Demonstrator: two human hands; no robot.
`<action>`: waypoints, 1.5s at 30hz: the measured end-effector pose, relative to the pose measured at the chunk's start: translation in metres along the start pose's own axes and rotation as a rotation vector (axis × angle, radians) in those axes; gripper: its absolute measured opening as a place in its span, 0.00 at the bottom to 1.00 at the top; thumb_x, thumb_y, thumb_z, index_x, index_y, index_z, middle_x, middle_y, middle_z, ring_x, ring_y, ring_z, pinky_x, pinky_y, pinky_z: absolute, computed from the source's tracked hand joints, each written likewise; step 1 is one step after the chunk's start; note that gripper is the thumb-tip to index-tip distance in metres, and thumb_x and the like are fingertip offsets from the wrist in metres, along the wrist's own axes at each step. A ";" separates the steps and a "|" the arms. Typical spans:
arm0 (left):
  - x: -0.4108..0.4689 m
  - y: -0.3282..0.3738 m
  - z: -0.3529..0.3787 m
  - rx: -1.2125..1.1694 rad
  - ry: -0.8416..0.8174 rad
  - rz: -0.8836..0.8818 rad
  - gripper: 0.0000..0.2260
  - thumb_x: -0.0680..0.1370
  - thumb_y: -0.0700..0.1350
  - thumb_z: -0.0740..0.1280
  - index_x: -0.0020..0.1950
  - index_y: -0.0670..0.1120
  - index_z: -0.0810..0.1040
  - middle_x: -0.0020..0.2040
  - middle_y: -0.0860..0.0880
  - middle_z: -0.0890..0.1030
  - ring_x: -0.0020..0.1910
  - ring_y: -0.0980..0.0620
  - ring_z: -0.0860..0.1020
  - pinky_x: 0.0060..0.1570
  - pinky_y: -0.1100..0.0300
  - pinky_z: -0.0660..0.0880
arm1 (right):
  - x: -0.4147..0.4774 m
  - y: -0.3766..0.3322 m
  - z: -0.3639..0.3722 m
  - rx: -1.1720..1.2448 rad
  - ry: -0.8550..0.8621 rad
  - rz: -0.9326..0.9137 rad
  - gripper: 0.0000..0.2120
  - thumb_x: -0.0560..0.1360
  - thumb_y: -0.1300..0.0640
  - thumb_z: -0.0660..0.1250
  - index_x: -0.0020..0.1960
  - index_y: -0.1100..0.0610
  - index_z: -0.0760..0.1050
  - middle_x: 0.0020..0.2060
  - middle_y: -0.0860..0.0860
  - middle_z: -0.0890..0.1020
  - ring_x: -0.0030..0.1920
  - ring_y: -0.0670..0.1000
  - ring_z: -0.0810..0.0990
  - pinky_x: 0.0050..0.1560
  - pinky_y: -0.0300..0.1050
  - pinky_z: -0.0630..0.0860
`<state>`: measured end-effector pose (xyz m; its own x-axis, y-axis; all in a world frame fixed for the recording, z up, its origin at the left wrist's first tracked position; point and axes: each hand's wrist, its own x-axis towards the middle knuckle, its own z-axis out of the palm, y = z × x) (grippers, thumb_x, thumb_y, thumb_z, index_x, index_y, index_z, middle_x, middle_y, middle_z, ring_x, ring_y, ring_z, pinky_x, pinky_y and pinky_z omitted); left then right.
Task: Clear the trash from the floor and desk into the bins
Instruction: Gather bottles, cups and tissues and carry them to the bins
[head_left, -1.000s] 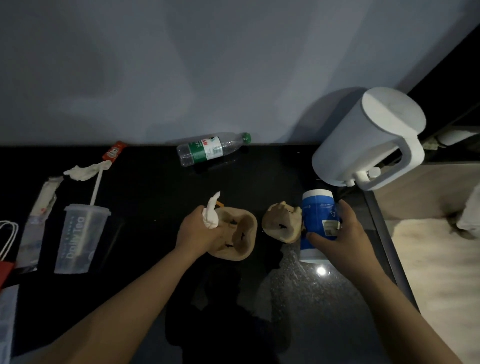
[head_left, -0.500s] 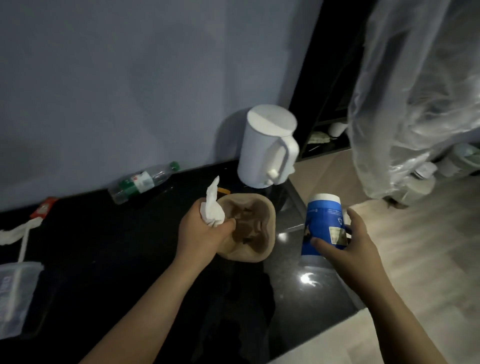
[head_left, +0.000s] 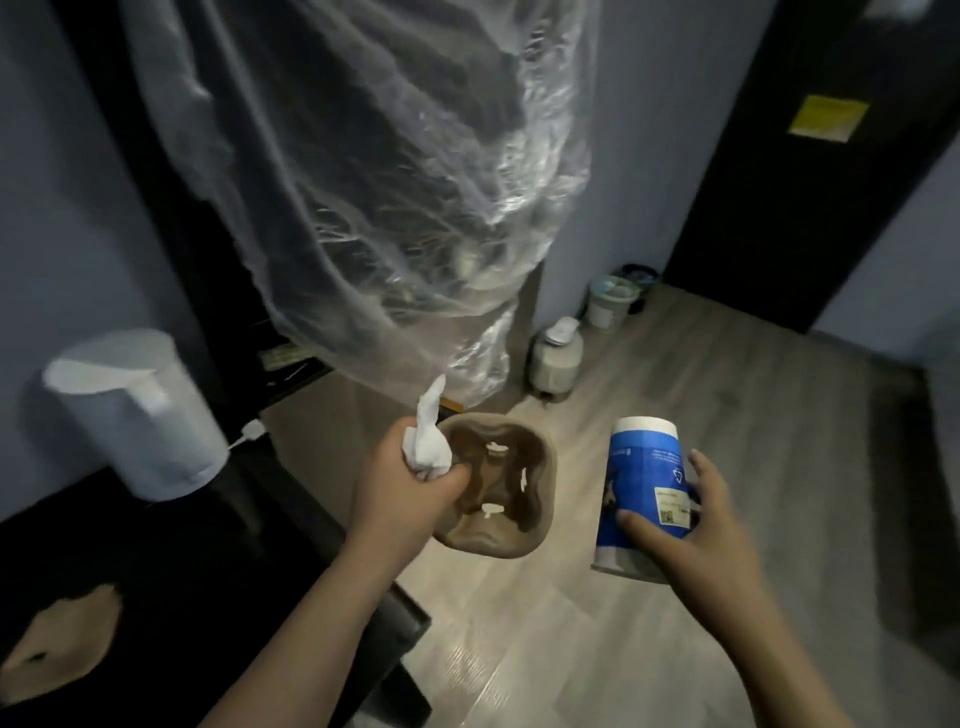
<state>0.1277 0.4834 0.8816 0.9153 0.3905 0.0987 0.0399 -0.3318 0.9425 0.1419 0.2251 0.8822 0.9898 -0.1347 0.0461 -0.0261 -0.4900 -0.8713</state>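
My left hand (head_left: 405, 488) grips a crumpled white tissue (head_left: 427, 447) together with the rim of a brown pulp cup carrier (head_left: 504, 493), held in the air beyond the desk's edge. My right hand (head_left: 691, 525) grips a blue and white paper cup (head_left: 639, 493) with a white lid, upright over the wooden floor. Two small bins stand by the far wall: a white one with a lid (head_left: 556, 353) and a pale open one (head_left: 610, 301). A second pulp carrier (head_left: 57, 644) lies on the black desk (head_left: 182, 597) at the lower left.
A white electric kettle (head_left: 135, 410) stands on the desk corner to the left, its cable trailing off. A large clear plastic sheet (head_left: 395, 208) hangs over dark clothing ahead. A dark doorway with a yellow note (head_left: 826, 117) is at the right. The floor (head_left: 727, 415) is pale wood.
The view has swung right from the desk toward the room. Both hands lifted their items off the desk and carried them out over the floor. The bins have come into view.
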 end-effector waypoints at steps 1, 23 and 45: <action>0.003 0.007 0.020 0.012 -0.033 0.010 0.11 0.66 0.43 0.75 0.42 0.53 0.74 0.35 0.56 0.79 0.35 0.62 0.76 0.33 0.65 0.72 | 0.003 0.009 -0.016 -0.001 0.035 0.023 0.42 0.66 0.53 0.76 0.74 0.46 0.58 0.50 0.40 0.73 0.45 0.41 0.76 0.37 0.33 0.70; 0.264 0.078 0.349 0.013 -0.377 0.164 0.12 0.66 0.45 0.72 0.47 0.56 0.78 0.39 0.56 0.82 0.39 0.60 0.78 0.36 0.60 0.73 | 0.306 0.088 -0.144 -0.082 0.299 0.237 0.45 0.67 0.53 0.75 0.76 0.46 0.53 0.65 0.48 0.69 0.55 0.47 0.75 0.45 0.40 0.71; 0.552 0.151 0.645 0.199 -0.227 0.051 0.09 0.67 0.41 0.68 0.32 0.50 0.69 0.27 0.55 0.75 0.26 0.59 0.71 0.29 0.61 0.67 | 0.750 0.158 -0.212 0.009 0.185 0.186 0.44 0.66 0.52 0.75 0.75 0.44 0.55 0.63 0.45 0.69 0.55 0.46 0.76 0.52 0.48 0.78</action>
<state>0.8975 0.0952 0.8721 0.9835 0.1741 0.0494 0.0485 -0.5163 0.8550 0.8502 -0.1360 0.8827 0.9258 -0.3771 -0.0274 -0.2031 -0.4349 -0.8773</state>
